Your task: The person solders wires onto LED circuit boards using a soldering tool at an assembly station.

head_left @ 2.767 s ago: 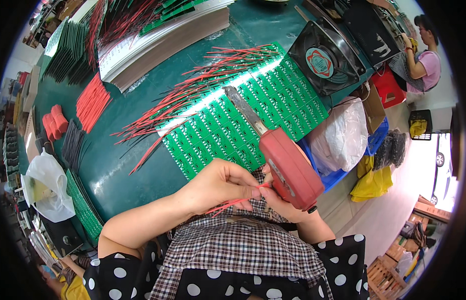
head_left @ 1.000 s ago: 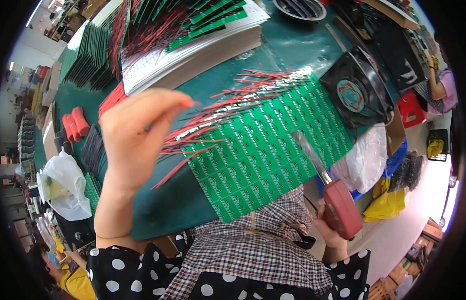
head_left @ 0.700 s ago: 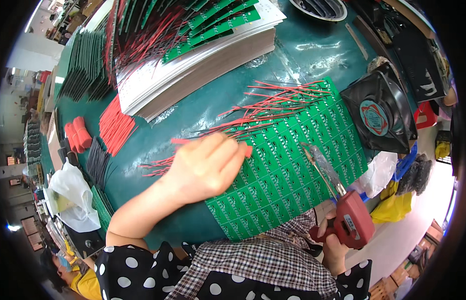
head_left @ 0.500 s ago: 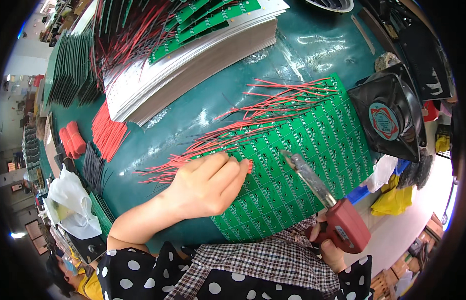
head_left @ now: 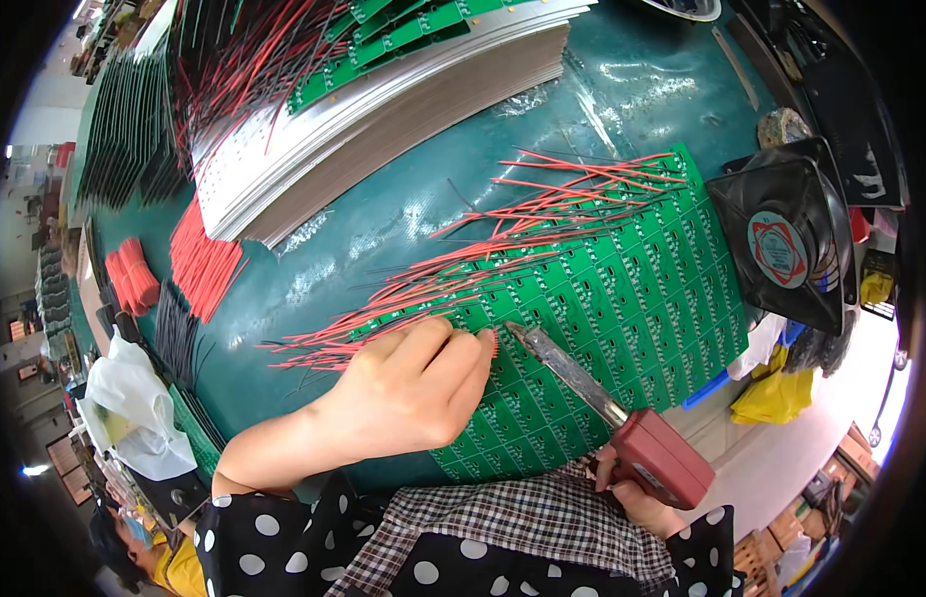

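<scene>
My left hand (head_left: 408,388) is closed over the left part of a green circuit board panel (head_left: 622,328), gripping a bundle of red wires (head_left: 496,343) whose short ends poke out past the fingertips. My right hand (head_left: 647,507) is wrapped round the dark red handle of a soldering gun (head_left: 667,458). Its metal barrel points up and left, and the tip is close to the wire ends in my left hand; whether it touches the board I cannot tell. Red and black wires (head_left: 463,264) run in a slanting row along the panel's far edge.
Behind stands a stack of pale flat sheets (head_left: 403,139) with wired boards on top. A black fan (head_left: 781,244) is right of the panel. At left lie red wires (head_left: 204,259), black wires (head_left: 180,333), and a white plastic bag (head_left: 135,403). Another person (head_left: 135,537) sits at lower left.
The soldering gun has moved left, bringing its tip from the middle of the panel to beside my left fingertips. My left hand stays at nearly the same place, still gripping the red wires.
</scene>
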Motion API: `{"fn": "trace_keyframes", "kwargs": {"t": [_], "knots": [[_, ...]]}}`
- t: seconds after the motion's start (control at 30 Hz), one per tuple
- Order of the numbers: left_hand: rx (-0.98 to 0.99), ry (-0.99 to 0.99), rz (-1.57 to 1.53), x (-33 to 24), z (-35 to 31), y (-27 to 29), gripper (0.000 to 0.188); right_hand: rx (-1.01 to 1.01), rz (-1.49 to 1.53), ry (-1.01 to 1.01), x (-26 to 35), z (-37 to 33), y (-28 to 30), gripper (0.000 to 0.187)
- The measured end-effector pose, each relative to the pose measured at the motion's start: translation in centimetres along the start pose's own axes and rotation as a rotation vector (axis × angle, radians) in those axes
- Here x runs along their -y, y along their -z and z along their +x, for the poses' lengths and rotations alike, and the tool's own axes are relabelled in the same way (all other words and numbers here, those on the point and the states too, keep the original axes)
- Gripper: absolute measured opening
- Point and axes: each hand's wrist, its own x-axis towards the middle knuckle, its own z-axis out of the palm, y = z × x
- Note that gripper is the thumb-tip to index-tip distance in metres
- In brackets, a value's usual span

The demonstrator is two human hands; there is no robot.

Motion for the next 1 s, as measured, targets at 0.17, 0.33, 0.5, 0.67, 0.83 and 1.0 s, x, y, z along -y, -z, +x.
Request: {"fn": "trace_keyframes", "kwargs": {"t": [0.17, 0.33, 0.5, 0.67, 0.83, 1.0], "knots": [[-0.027, 0.011, -0.005, 0.0, -0.1, -0.2, 0.011, -0.070, -0.156, -0.021, -0.5, -0.5, -0.2, 0.040], [0.060, 0.030, 0.002, -0.3, -0.3, 0.1, 0.029, -0.056, -0.449, 0.163, -1.7, -0.1, -0.1, 0.044], [0.016, 0.008, 0.018, -0.2, -0.2, -0.1, 0.017, -0.080, -0.469, 0.446, -0.9, 1.1, -0.1, 0.032], [-0.028, -0.012, 0.030, -0.1, -0.2, -0.3, 0.008, -0.043, -0.045, -0.008, 1.0, 0.0, -0.5, 0.028], [-0.006, -0.013, 0.044, -0.1, -0.3, -0.1, 0.012, -0.026, -0.512, 0.293, 0.6, 0.6, -0.1, 0.035], [-0.007, -0.012, 0.063, -0.2, -0.1, -0.2, 0.015, -0.045, -0.227, 0.135, 0.3, 0.0, -0.1, 0.035]]}}
